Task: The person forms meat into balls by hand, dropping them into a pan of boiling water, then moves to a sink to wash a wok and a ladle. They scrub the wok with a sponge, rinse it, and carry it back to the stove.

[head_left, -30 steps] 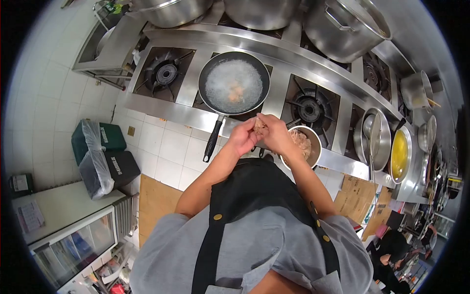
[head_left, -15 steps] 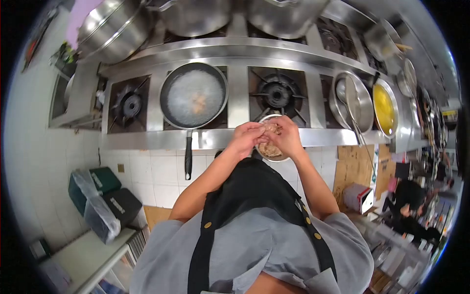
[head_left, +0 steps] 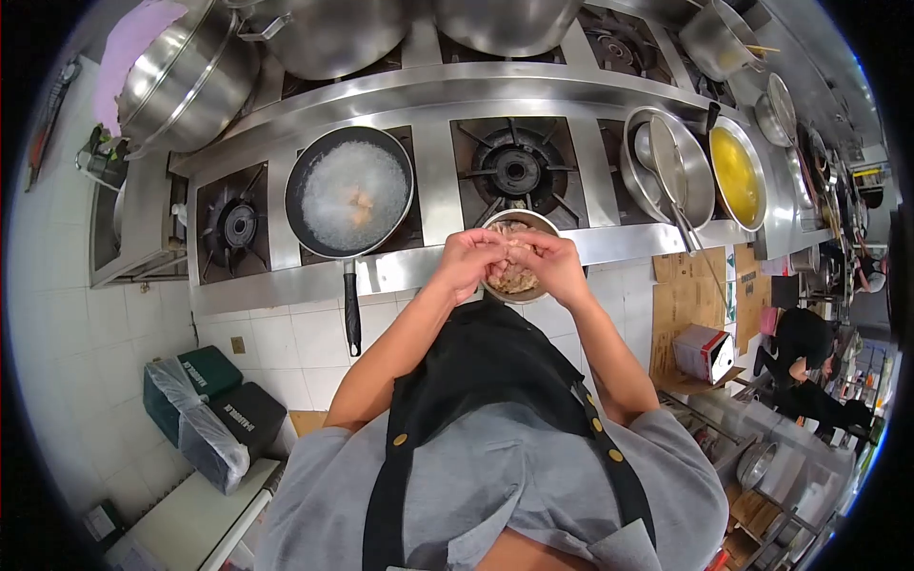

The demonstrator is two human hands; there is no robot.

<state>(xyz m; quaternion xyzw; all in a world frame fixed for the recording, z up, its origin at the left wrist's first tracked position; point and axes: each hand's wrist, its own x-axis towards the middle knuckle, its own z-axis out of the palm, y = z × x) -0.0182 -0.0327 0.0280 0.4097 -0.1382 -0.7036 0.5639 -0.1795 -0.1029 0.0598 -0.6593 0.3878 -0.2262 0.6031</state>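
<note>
My left hand (head_left: 468, 260) and my right hand (head_left: 552, 265) meet over a small steel bowl (head_left: 497, 223) of pale minced meat on the stove's front ledge. Both pinch a small lump of meat (head_left: 508, 249) between their fingertips. To the left, a black-handled frying pan (head_left: 350, 190) holds bubbling oil with a few browning pieces in it.
An unlit burner (head_left: 514, 171) lies behind the bowl, another burner (head_left: 232, 226) at far left. A steel basin with ladle (head_left: 666, 176) and a bowl of yellow liquid (head_left: 741, 175) stand right. Large pots (head_left: 324, 38) line the back. Another person (head_left: 809, 343) works at right.
The view has swung so the stove sits more level and central. My hands stay together on the meat lump, now directly over the bowl instead of left of it.
</note>
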